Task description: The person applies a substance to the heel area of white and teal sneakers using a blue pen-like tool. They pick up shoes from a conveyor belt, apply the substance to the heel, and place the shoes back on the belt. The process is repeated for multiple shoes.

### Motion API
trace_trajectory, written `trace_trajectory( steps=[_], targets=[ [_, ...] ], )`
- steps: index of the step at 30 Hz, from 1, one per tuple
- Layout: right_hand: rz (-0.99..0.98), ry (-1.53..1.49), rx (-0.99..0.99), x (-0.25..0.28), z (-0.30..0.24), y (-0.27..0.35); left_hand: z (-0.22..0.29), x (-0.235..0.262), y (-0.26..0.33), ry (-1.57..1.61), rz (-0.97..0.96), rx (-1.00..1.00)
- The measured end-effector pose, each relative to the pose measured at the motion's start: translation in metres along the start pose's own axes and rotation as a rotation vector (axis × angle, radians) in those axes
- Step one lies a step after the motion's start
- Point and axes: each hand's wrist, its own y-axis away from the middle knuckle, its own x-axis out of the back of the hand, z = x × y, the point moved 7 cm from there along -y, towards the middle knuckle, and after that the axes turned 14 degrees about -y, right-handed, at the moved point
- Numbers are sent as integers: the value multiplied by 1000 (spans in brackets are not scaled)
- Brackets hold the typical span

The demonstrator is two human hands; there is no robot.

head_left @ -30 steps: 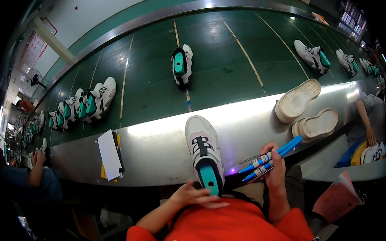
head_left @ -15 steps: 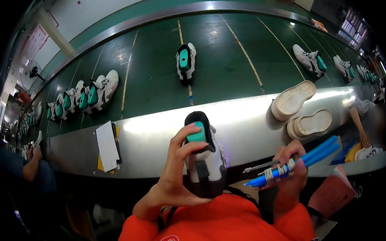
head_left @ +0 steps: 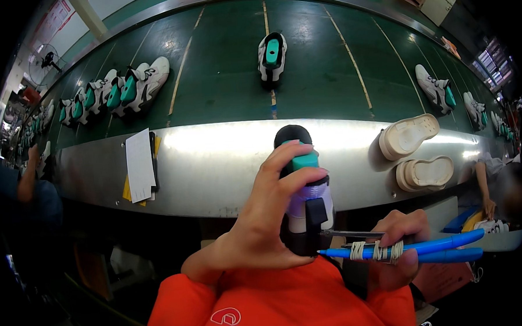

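My left hand (head_left: 263,212) grips a white and black sneaker (head_left: 327,202), held upright in front of my chest with its heel side toward me. Two of its fingers press on the teal insert (head_left: 305,161) in the shoe's opening, and the thumb is under the sole. In my right hand (head_left: 408,225) is a bundle of blue pens (head_left: 445,244) bound with pale string or bands. A thin metal tool (head_left: 357,234) sticks out of the same grip. The pen and tool tips are at the lower heel; whether they touch it I cannot tell.
Beyond the metal ledge (head_left: 214,165), a green belt (head_left: 222,65) carries several sneakers, one of them straight ahead (head_left: 273,60). Two cream soles (head_left: 408,136) lie at the ledge's right. Papers (head_left: 140,168) lie at its left. Other people work on both sides.
My right hand has brought the pens and metal tool leftward to the heel of the sneaker, turning them more level. My left hand still holds the sneaker. The whole view has shifted slightly.
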Motion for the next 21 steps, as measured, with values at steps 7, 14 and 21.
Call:
trace_trajectory(
  steps=[7,14,21],
  targets=[
    [-69,28,99,-8,3,-3,-5,2,1,20,-3,-21],
    [-39,-2,59,-3,4,1,-6,4,3,29,2,-20],
    [1,5,63,-6,6,3,-9,7,3,29,14,-24]
  ],
)
